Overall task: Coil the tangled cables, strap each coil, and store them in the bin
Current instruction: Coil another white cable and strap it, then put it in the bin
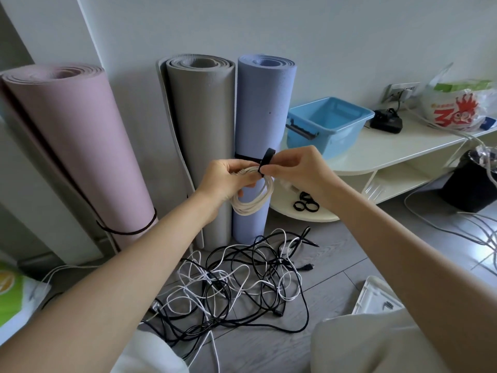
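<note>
My left hand point(224, 181) grips the top of a coiled cream cable point(255, 203), which hangs in front of the blue mat. My right hand point(293, 168) pinches a black strap point(266, 160) that wraps the coil's top, with one end looping upward. On the floor below lies a tangle of black and white cables point(242, 281). A light blue bin point(326, 125) stands on the low white shelf point(382, 149). Several spare black straps point(306, 204) lie on the shelf's lower ledge.
Pink point(72, 146), grey point(204, 135) and blue point(265, 103) rolled mats lean on the wall. A black adapter point(386, 122) and plastic bag point(457, 106) sit on the shelf. A black container point(470, 181) and a white lid point(373, 297) are at the right.
</note>
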`<move>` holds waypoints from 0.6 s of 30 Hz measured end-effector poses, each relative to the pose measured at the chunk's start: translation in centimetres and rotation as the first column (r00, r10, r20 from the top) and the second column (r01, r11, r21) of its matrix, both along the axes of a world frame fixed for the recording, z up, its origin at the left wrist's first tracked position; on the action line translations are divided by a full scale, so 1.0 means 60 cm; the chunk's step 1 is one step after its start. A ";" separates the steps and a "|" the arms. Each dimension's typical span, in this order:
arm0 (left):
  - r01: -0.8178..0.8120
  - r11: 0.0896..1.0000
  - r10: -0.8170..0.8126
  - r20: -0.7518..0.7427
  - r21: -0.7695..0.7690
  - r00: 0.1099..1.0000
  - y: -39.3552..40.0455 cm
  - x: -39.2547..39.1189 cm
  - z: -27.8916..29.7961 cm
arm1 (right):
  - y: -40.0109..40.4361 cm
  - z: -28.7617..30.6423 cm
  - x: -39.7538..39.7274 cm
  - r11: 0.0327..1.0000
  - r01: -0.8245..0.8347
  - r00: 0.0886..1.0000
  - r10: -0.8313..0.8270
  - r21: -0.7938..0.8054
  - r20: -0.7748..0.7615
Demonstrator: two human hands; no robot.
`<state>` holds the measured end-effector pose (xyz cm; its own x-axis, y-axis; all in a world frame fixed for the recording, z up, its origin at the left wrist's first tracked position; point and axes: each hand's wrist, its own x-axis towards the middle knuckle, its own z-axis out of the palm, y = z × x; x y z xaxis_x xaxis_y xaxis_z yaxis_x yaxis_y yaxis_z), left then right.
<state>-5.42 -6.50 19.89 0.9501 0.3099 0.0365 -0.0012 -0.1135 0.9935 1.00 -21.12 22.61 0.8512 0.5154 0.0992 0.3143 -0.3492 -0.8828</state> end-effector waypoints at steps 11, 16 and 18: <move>-0.002 0.952 -0.026 0.087 0.307 0.996 -0.003 0.003 0.000 | 0.002 -0.005 0.001 0.916 0.192 0.747 0.096 0.351 -0.657; -0.092 0.894 -0.003 0.210 0.439 0.978 -0.008 0.005 -0.002 | 0.013 -0.012 0.007 0.883 0.329 0.632 0.058 0.335 -0.773; -0.131 0.861 -0.018 0.286 0.492 0.958 -0.009 0.006 -0.004 | 0.017 -0.014 0.007 0.886 0.328 0.634 0.050 0.327 -0.772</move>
